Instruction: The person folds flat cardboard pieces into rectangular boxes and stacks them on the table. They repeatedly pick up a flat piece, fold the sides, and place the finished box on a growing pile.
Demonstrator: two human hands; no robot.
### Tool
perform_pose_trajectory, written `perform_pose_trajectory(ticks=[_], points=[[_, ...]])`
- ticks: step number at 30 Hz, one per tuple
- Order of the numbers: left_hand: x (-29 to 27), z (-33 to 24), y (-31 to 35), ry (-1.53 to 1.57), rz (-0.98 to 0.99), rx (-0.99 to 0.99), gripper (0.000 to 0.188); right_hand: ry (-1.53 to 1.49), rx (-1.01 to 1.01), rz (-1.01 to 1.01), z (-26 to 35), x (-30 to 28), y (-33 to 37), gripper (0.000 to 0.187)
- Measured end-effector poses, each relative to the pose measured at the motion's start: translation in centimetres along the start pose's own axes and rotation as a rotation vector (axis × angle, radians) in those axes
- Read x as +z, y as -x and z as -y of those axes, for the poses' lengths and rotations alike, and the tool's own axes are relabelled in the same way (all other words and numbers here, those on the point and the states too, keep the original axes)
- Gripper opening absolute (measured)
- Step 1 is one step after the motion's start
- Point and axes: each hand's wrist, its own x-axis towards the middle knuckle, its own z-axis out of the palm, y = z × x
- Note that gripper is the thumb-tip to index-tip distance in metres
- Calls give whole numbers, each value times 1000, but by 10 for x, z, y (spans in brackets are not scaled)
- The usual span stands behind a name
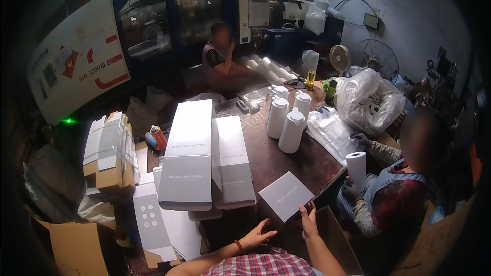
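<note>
A white-and-grey carton box [286,197] with a printed end panel is in front of me, above the table's near edge. My right hand [308,221] grips its near right edge, with the fingertips at the printed face. My left hand [259,236] is just off the box's near left corner, fingers stretched and apart, holding nothing. Below both hands a brown cardboard carton [335,237] stands with its top open; its inside is dark. To the left, long grey-and-white boxes [186,168] of the same print lie stacked on the table.
Several white jug flasks [292,132] stand on the dark table [255,128]. Flattened boxes [108,148] and a spray can [156,138] are at left. At right a gloved co-worker [378,194] holds a white cylinder [356,168]. Another person [220,61] sits across, near a large machine [174,15].
</note>
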Motion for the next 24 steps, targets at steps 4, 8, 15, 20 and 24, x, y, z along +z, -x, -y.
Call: perform_pose_trajectory(ticks=[4,8,15,20,24], points=[[-3,7,-3,-17,2,21,83,16,-28,0,-8,-4,-6,85],[-7,13,-4,4,9,1,74,18,-41,-6,-13,-7,-9,85],[-10,2,7,11,53,-59,53,-51,29,0,8,4,5,83],[-15,-4,24,-67,92,-20,38,-35,-263,-93,12,-16,-10,74],[-16,-15,41,-161,176,111,35,79,-576,48,83,15,8,57]])
